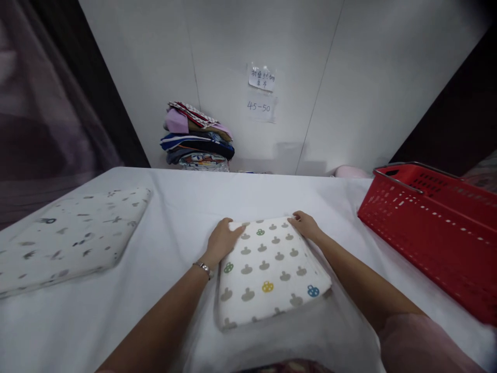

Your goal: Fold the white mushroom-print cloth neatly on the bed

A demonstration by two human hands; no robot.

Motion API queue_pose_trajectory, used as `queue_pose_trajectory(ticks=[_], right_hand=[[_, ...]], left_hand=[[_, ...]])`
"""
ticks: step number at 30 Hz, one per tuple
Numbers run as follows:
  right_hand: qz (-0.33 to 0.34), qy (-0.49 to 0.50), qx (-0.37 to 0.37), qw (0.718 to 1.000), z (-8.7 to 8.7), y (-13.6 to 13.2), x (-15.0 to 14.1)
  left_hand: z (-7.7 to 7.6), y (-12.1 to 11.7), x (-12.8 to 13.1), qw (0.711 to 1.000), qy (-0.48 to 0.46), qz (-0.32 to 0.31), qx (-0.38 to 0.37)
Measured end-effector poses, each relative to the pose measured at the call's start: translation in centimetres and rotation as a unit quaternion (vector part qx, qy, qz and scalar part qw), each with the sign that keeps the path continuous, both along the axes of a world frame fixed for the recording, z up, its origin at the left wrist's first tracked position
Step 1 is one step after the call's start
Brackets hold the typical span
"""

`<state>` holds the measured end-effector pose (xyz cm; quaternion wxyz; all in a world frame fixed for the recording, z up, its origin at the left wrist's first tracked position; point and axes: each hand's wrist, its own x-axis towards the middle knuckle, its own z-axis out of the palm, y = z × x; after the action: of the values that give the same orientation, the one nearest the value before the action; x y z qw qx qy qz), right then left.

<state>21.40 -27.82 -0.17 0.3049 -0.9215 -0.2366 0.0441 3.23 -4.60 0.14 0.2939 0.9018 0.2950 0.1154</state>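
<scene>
A folded white cloth (pixel 267 269) printed with grey, green, yellow and blue shapes lies in front of me on the white-covered table (pixel 186 207). My left hand (pixel 222 239) grips its far left corner, fingers curled over the edge. At the far right corner my right hand (pixel 305 224) does the same, fingers closed on the fabric. Both forearms run along the cloth's sides.
A flat white pillow (pixel 70 233) with dark small prints lies at the left. A red plastic basket (pixel 435 228) stands at the right edge. A stack of folded clothes (pixel 196 137) sits against the back wall, beside two paper notes (pixel 262 93).
</scene>
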Motion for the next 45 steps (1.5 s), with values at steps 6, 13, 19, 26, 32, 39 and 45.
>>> queue_pose_trajectory(ticks=[6,13,19,26,32,39,45], right_hand=[[0.195,-0.133,-0.019,0.972,1.0,-1.1,-6.4],[0.255,-0.072,-0.129,0.956,0.2,-1.8,-7.4],[0.113,0.052,0.116,0.985,2.1,-4.6,-7.5],[-0.032,0.077,0.189,0.978,2.0,-12.4,-11.7],[-0.032,0.208,0.178,0.961,1.1,-13.2,-13.8],[-0.024,0.203,0.149,0.967,1.1,-11.9,-13.6],[-0.037,0.14,0.216,0.966,0.6,-11.4,-13.3]], left_hand=[[0.6,-2.2,-1.7,0.979,-0.041,-0.107,0.169],[-1.4,-4.7,-2.5,0.954,0.004,-0.184,0.237],[-0.1,-3.8,-2.9,0.972,0.009,-0.184,0.144],[1.4,-8.2,-10.7,0.911,-0.092,-0.359,0.181],[0.0,-9.7,-12.5,0.88,-0.129,-0.382,0.252],[0.0,-9.8,-12.0,0.867,-0.118,-0.369,0.315],[-0.2,-10.0,-12.0,0.877,-0.104,-0.324,0.339]])
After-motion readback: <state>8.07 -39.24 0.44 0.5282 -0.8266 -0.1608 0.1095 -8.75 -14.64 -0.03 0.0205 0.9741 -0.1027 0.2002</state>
